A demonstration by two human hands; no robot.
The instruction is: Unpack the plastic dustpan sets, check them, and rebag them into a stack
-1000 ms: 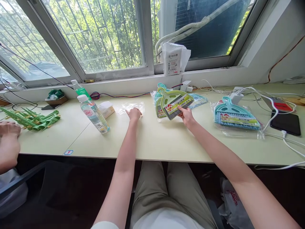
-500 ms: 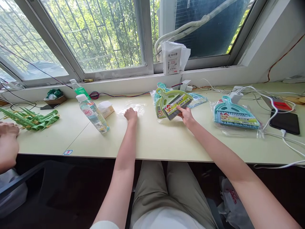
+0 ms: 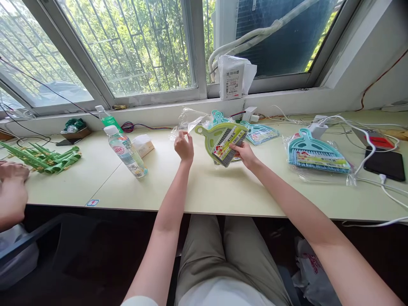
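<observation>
Near the centre of the frame, the green brush set (image 3: 223,142) is held above the table (image 3: 127,193), its lower right part clamped between the thumb and fingers of the right hand (image 3: 245,155). The set has been shifted a little leftward. The clear bag (image 3: 194,121), previously flat on the table, has been lifted by the left hand (image 3: 184,148), whose thumb and fingertips are closed together on its lower edge; bag and set are thus brought close side by side, with the set outside the bag. The fingers under the set are hidden, and the bag's mouth cannot be made out against the bright background. Behind the green set, a blue set (image 3: 217,117) is mostly covered, and the number of pieces stacked there cannot be told. Another person's hand (image 3: 14,172) is cut off at the left edge of the frame. Farther back, the small print on the white packet (image 3: 233,83) is too small to be read.
</observation>
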